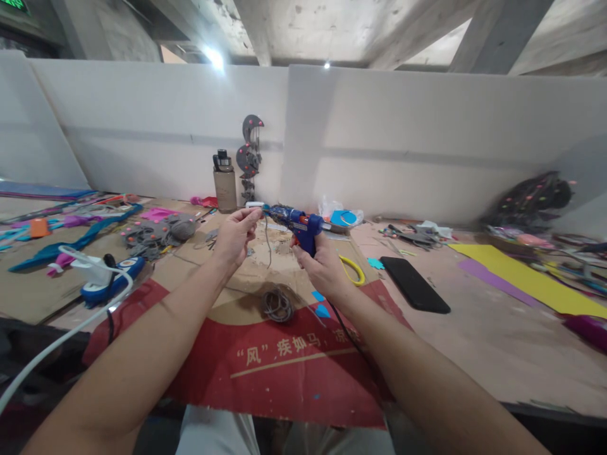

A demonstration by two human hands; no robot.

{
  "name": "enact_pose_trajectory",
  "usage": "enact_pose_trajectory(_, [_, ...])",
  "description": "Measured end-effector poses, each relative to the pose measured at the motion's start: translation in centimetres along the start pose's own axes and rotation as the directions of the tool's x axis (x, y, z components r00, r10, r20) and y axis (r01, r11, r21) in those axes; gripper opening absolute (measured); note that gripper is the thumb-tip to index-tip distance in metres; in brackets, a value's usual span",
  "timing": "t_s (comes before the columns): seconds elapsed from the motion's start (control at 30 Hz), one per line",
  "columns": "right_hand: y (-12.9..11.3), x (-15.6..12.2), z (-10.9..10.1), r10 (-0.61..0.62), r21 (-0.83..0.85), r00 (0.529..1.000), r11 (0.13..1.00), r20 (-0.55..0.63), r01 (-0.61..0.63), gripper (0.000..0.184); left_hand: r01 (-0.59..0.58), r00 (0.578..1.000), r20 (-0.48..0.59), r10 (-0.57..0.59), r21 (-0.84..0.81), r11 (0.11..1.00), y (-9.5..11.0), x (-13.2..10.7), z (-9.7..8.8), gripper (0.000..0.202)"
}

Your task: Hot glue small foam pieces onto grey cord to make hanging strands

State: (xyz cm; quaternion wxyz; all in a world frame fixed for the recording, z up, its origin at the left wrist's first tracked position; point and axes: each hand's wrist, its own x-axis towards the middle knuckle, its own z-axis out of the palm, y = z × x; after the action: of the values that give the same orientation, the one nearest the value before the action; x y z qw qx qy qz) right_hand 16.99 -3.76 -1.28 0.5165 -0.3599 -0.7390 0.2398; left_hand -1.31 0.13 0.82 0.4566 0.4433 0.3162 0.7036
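Note:
My right hand (327, 262) is wrapped round the handle of a blue hot glue gun (307, 229), its nozzle pointing left. A clear glue stick shows at the gun's back end. Close to the nozzle, my left hand (237, 235) is closed in a pinch on a thin grey cord (269, 245), which dangles below the fingertips. Whether a small piece is also between those fingers I cannot tell. Below both hands, a loose coil of grey cord (277, 304) lies on a red and tan cardboard sheet (284, 379).
A power strip (114, 278) with a white cable and grey felt pieces (161, 234) lie left. A water bottle (224, 183) stands behind. Yellow-handled scissors (353, 270), a black phone (414, 284) and yellow sheets (531, 275) lie right. A grey hanging decoration (250, 155) is against the white partition.

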Motion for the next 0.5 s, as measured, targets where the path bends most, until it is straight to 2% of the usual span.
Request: enact_pose_trajectory(0.5, [0.01,-0.08,0.01,0.007,-0.006,1.0,1.0,-0.007,-0.007,0.018,-0.002,1.0,0.0,0.002,0.015,1.0,0.01,0.07,-0.06,0.025])
